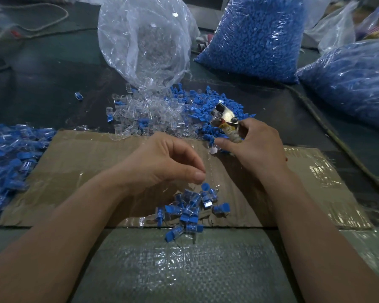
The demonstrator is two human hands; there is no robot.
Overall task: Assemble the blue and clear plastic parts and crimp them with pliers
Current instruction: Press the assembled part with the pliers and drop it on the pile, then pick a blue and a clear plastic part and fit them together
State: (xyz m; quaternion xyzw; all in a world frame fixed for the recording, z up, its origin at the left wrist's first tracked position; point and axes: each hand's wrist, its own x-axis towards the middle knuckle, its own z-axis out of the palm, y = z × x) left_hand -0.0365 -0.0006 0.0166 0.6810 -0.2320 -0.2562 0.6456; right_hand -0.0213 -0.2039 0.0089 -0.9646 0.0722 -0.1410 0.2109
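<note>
My left hand (162, 160) hovers over the cardboard sheet (85, 167) with its fingers loosely curled and nothing between them. Just under its fingertips lies a small heap of assembled blue-and-clear pieces (190, 211). My right hand (254, 147) grips the tape-wrapped handles of the metal pliers (224, 115), jaws pointing up and away. Its forefinger reaches down to the near edge of the loose blue parts (206, 106). Loose clear parts (144, 114) lie spilled to the left of the blue ones.
A clear bag (144, 40) of clear parts lies open behind the spill. Two bags of blue parts (256, 36) (350, 84) stand at the back right. A big heap of assembled pieces (9, 154) fills the left edge. A cord (328, 132) runs along the right.
</note>
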